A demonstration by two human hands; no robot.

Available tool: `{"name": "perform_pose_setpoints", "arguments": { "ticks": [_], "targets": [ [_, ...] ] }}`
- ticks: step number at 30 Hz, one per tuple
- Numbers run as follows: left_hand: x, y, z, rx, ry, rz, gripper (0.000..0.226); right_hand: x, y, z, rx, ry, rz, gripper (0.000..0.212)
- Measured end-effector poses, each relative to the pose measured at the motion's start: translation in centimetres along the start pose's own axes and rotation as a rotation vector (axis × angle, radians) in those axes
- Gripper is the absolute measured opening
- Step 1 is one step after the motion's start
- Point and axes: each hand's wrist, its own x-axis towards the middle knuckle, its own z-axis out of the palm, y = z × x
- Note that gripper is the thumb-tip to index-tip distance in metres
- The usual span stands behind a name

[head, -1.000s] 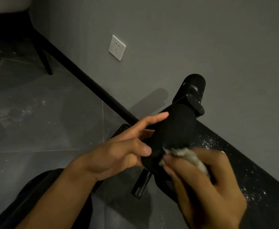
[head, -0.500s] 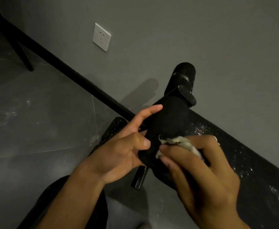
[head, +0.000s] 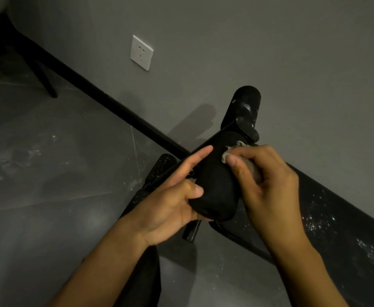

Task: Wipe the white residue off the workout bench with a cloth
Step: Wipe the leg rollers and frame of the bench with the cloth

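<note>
Your right hand point(head: 268, 185) curls round a bunched pale cloth point(head: 247, 161), mostly hidden under its fingers, pressing it on the black foam roller point(head: 217, 180). Your left hand point(head: 170, 202) grips the roller's near end, index finger straight, lower fingers hidden. White residue point(head: 314, 220) speckles the bench pad point(head: 341, 209), cut off at right. Around it are a dim grey floor point(head: 59, 173) and a wall socket point(head: 141, 52).
</note>
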Motion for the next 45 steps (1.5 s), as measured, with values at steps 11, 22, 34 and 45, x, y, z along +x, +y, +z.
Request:
{"name": "perform_pose_setpoints", "arguments": {
  "ticks": [11, 22, 34, 45],
  "targets": [
    [-0.1, -0.1, 1.7, -0.167, 0.076, 0.004, 0.071, -1.8, -0.8, -0.9, 0.086, -0.159, -0.256, 0.009],
    [-0.2, 3.0, 5.5, 0.356, 0.354, -0.091, 0.067, -0.2, 4.2, -1.2, 0.227, -0.003, -0.210, 0.014],
    [1.7, 7.5, 5.4, 0.736, 0.307, -0.427, 0.095, 2.1, 5.4, 1.1, 0.268, 0.216, -0.044, 0.014],
    [12.6, 11.6, 4.1, 1.412, 0.082, -0.210, 0.048, 5.1, 6.8, -1.0, 0.161, 0.165, -0.043, 0.021]
  ]
}}
